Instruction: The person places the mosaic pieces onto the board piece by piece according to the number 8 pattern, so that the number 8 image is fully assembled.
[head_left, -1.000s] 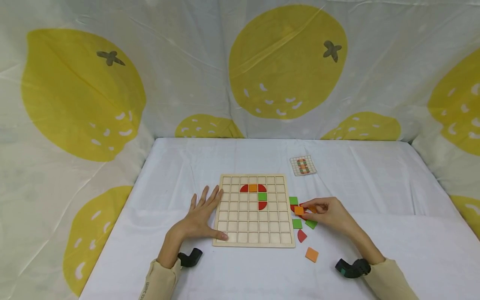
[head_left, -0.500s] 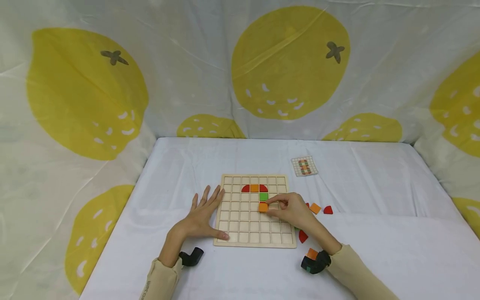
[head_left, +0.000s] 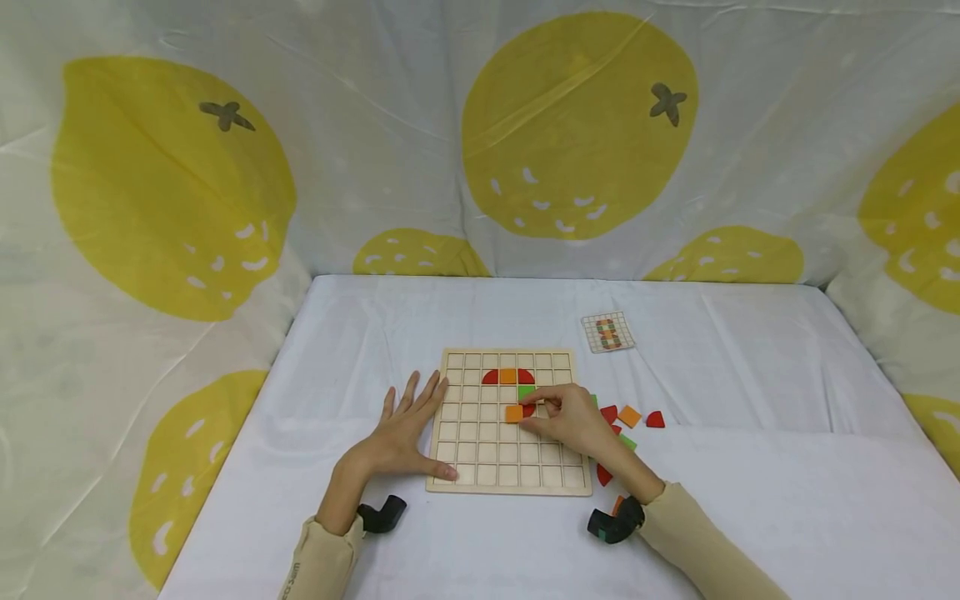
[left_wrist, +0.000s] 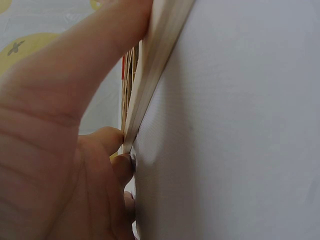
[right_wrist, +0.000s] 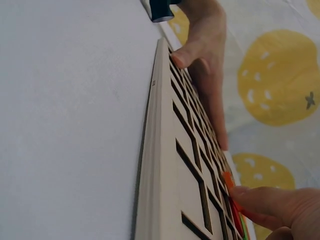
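Observation:
A square wooden grid board lies on the white cloth. My left hand rests along its left side, fingers spread straight, thumb on the near left corner; in the left wrist view the thumb presses the board's rim. Between thumb and fingertips my right hand pinches an orange square tile, held at a cell around mid-board. Just right of it, a red quarter-circle tile is partly hidden by the fingers. Above sit a green square and a row with an orange square between two red quarter-circles.
Loose tiles lie right of the board, among them an orange square and a red quarter-circle; the right forearm partly covers others. A small pattern card lies beyond the board's far right corner.
My right hand has carried the orange square tile from the loose tiles leftward onto the board, then slightly further left past the lower red quarter-circle. The left hand stays in place.

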